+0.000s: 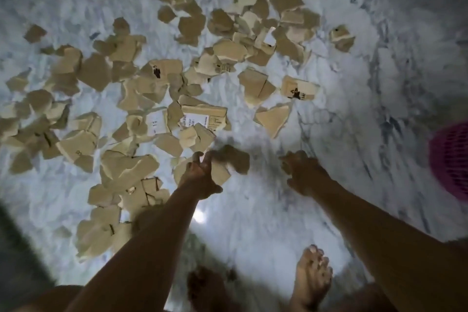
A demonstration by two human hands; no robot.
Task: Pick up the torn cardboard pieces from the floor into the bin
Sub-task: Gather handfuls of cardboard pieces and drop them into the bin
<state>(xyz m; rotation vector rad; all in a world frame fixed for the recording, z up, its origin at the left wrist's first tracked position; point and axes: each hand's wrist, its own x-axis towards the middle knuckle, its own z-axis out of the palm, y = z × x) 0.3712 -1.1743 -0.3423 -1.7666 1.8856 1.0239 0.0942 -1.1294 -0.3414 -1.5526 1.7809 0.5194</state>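
Several torn tan cardboard pieces (162, 88) lie scattered over the white marble floor, mostly to the left and ahead. My left hand (201, 176) reaches down at the pile's near edge, and a blurred cardboard piece (234, 161) sits between its fingers and thumb. My right hand (301, 171) hovers over bare floor to the right, its fingers loosely curled, with nothing seen in it. The pink mesh bin (452, 159) is cut off by the right edge of the view, right of my right hand.
My bare feet (312, 278) stand on the floor at the bottom of the view. Bare marble (342, 114) lies between the pile and the bin. A dark strip (15, 248) runs along the lower left corner.
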